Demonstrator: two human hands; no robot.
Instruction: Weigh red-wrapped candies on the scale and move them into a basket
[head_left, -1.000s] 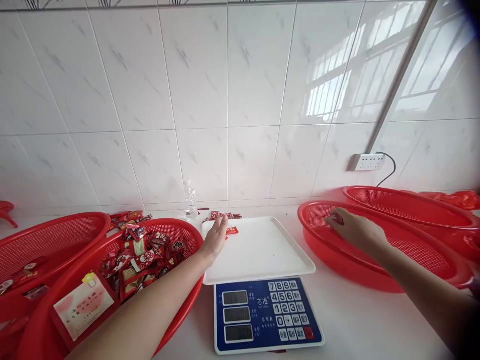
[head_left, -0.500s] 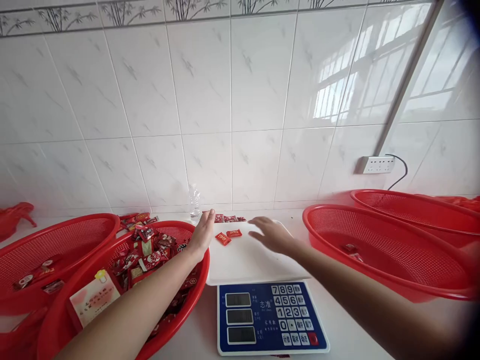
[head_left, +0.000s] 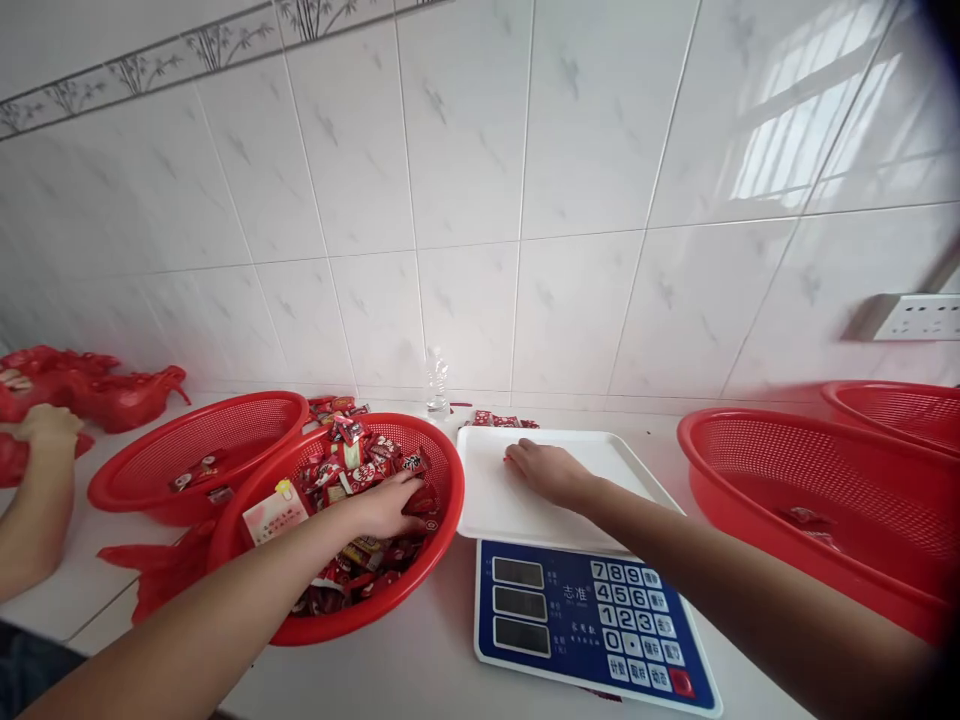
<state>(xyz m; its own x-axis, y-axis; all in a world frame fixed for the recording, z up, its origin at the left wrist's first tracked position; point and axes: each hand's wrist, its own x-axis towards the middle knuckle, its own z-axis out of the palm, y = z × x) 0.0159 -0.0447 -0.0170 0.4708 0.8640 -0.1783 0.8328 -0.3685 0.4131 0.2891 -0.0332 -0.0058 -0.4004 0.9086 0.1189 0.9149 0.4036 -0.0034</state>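
My right hand (head_left: 551,473) is over the white tray (head_left: 600,447) of a weighing scale (head_left: 577,620), fingers closed down on a small red candy packet (head_left: 508,459). Only an edge of that packet shows beneath the fingertips. My left hand (head_left: 391,505) rests among wrapped candies (head_left: 367,475) in a red plastic basket (head_left: 450,450), its fingers apart and partly touching the wrappers. A cream-coloured card box (head_left: 274,515) with a yellow clip stands at the left side of this basket.
Another basket (head_left: 120,480) with a few packets stands left; a co-worker's hand (head_left: 51,425) touches red plastic bags (head_left: 142,395) beyond. A larger red basket (head_left: 705,480) is at right. Behind the tray are a clear bottle (head_left: 437,385) and packets (head_left: 499,420) by the tiled wall.
My left hand went from the basket's far rim down into the candies. My right hand closed over the tray, where two red packets lay visible. The view swung left, revealing a co-worker's arm.
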